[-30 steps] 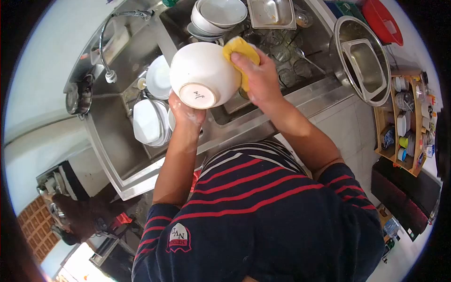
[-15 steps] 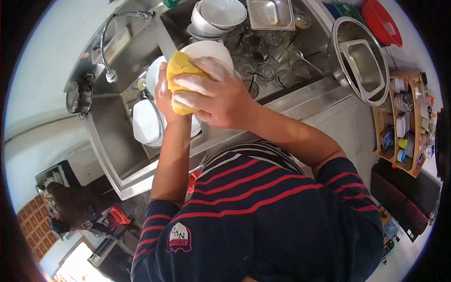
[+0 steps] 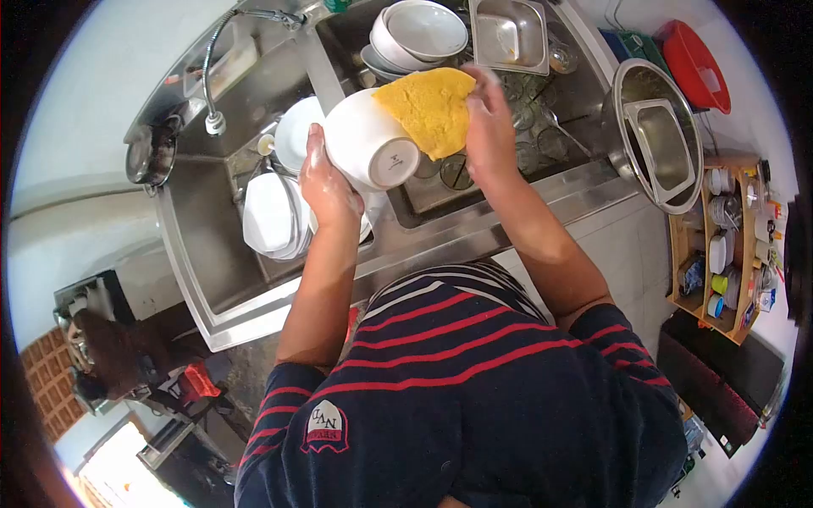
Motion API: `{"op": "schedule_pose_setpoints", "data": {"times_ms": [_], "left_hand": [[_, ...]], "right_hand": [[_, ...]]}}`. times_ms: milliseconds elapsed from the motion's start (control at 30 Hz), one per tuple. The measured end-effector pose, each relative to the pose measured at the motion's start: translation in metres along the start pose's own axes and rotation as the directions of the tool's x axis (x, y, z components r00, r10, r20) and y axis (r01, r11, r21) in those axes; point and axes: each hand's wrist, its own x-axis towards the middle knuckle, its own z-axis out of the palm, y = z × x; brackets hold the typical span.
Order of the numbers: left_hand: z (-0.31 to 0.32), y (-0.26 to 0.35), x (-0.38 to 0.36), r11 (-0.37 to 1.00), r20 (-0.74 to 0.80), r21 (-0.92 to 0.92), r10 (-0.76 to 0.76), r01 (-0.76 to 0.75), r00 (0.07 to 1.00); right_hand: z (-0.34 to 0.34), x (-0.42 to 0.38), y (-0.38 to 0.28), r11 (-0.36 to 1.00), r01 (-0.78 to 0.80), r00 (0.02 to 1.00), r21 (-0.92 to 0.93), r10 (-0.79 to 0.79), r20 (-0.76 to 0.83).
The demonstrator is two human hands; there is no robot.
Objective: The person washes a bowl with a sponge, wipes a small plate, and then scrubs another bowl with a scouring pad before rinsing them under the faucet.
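Note:
A white bowl (image 3: 351,140) is tilted on its side over the sink divider, its round foot turned toward me. My left hand (image 3: 329,182) grips it from the left, with suds on the fingers. My right hand (image 3: 491,123) pinches a yellow cleaning cloth (image 3: 434,106) by its right edge. The cloth is spread out flat and its left part overlaps the bowl's side. Below the bowl, white square plates (image 3: 269,216) are stacked in the left basin, with a round white plate (image 3: 298,134) behind them.
Stacked bowls (image 3: 423,30), a steel pan (image 3: 510,38) and several glasses (image 3: 533,140) sit in the right basin. A large steel bowl (image 3: 616,140) stands at the right, near a red basin (image 3: 696,68). A hose faucet (image 3: 216,123) hangs over the left basin.
My right hand has moved right, drawing the yellow cloth from a bunched wad into a spread sheet. The bowl has turned so its foot shows. The view has shifted slightly.

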Motion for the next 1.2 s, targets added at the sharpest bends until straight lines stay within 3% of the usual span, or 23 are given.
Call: {"op": "schedule_pose_setpoints", "data": {"times_ms": [33, 100, 167, 233, 300, 367, 433, 500, 567, 600, 633, 700, 767, 833, 867, 900, 967, 1000, 1033, 1100, 1133, 1167, 1200], "left_hand": [[-0.002, 0.001, 0.0, 1.0, -0.006, -0.004, 0.005, -0.005, 1.0], [-0.003, 0.004, -0.001, 0.999, 0.004, 0.035, 0.01, -0.01, 1.0], [-0.007, -0.002, 0.003, 0.998, 0.016, 0.059, 0.031, -0.031, 0.999], [-0.005, -0.002, 0.0, 0.995, 0.036, 0.082, 0.053, -0.056, 0.998], [-0.002, -0.003, -0.01, 0.994, 0.001, 0.109, 0.031, -0.031, 1.0], [0.001, 0.001, -0.008, 0.997, -0.027, 0.077, 0.024, -0.022, 0.999], [0.002, 0.004, -0.005, 0.999, -0.055, 0.043, 0.018, -0.016, 0.998], [0.002, 0.008, -0.002, 0.987, 0.04, -0.161, -0.021, 0.027, 0.999], [0.003, 0.008, 0.002, 0.986, 0.006, -0.164, -0.04, 0.041, 0.999], [-0.002, 0.003, 0.008, 0.977, 0.076, -0.208, -0.025, 0.04, 0.997], [-0.003, 0.003, 0.009, 0.967, 0.143, -0.25, -0.006, 0.042, 0.99], [0.002, 0.005, 0.001, 0.984, 0.095, -0.18, 0.018, -0.001, 0.995], [0.003, 0.013, -0.006, 0.994, 0.049, -0.102, 0.045, -0.04, 0.998], [0.006, 0.024, -0.003, 0.986, 0.053, 0.008, 0.166, -0.166, 0.985], [0.0, 0.022, -0.001, 0.938, 0.099, 0.169, 0.289, -0.302, 0.952], [0.001, 0.024, -0.009, 0.937, 0.097, 0.165, 0.294, -0.307, 0.951], [0.006, 0.028, -0.028, 0.886, 0.042, 0.283, 0.373, -0.369, 0.927], [-0.007, 0.02, -0.018, 0.462, 0.221, 0.572, 0.709, -0.678, 0.67], [-0.019, 0.029, -0.021, 0.493, 0.306, 0.606, 0.58, -0.624, 0.755], [-0.023, 0.033, -0.037, 0.501, 0.294, 0.564, 0.621, -0.657, 0.726], [-0.026, 0.04, -0.039, 0.502, 0.29, 0.565, 0.623, -0.655, 0.727], [-0.03, 0.049, -0.038, 0.55, 0.171, 0.684, 0.518, -0.479, 0.838], [-0.035, 0.056, -0.037, 0.573, 0.032, 0.77, 0.404, -0.28, 0.914]], "right_hand": [[0.002, -0.003, 0.001, 0.864, 0.4, 0.916, -0.305, -0.386, 0.108], [-0.002, -0.005, -0.005, 0.794, 0.516, 0.856, -0.32, -0.488, 0.17], [-0.006, -0.006, -0.004, 0.332, 0.834, 0.549, -0.441, -0.589, 0.594], [0.007, -0.012, -0.007, 0.344, 0.842, 0.539, -0.416, -0.586, 0.606], [0.019, -0.02, -0.012, 0.252, 0.696, 0.696, -0.672, -0.465, 0.547], [0.021, -0.005, -0.007, 0.244, 0.637, 0.743, -0.731, -0.444, 0.5], [0.015, 0.005, -0.003, 0.71, 0.273, 0.9, -0.649, 0.05, 0.433], [0.008, -0.007, 0.017, 0.838, 0.166, 0.903, -0.52, 0.083, 0.421], [0.008, -0.039, 0.026, 0.706, 0.551, 0.811, -0.445, -0.328, 0.484], [0.014, -0.052, 0.02, 0.424, 0.821, 0.57, -0.382, -0.568, 0.594], [0.019, -0.055, 0.009, 0.423, 0.824, 0.565, -0.376, -0.572, 0.595], [0.026, -0.063, -0.004, 0.195, 0.901, 0.433, -0.386, -0.425, 0.795], [0.035, -0.043, 0.007, 0.196, 0.91, 0.412, -0.366, -0.533, 0.739], [0.05, -0.036, -0.003, 0.688, 0.646, 0.749, -0.331, -0.487, 0.449], [0.051, -0.034, -0.013, 0.939, 0.142, 0.953, -0.313, -0.043, 0.301], [0.053, -0.036, -0.013, 0.939, 0.146, 0.951, -0.312, -0.045, 0.307], [0.057, -0.039, -0.01, 0.506, 0.713, 0.701, -0.485, -0.512, 0.496], [0.059, -0.052, -0.014, 0.365, 0.831, 0.556, -0.42, -0.553, 0.62], [0.061, -0.056, -0.021, 0.362, 0.83, 0.557, -0.424, -0.554, 0.619], [0.063, -0.068, -0.031, 0.152, 0.971, 0.234, -0.185, -0.444, 0.865], [0.066, -0.059, -0.017, 0.243, 0.955, 0.283, -0.173, -0.558, 0.78], [0.065, -0.05, -0.009, 0.241, 0.957, 0.275, -0.164, -0.558, 0.783], [0.068, -0.046, -0.01, 0.595, 0.724, 0.623, -0.349, -0.346, 0.701]]}}
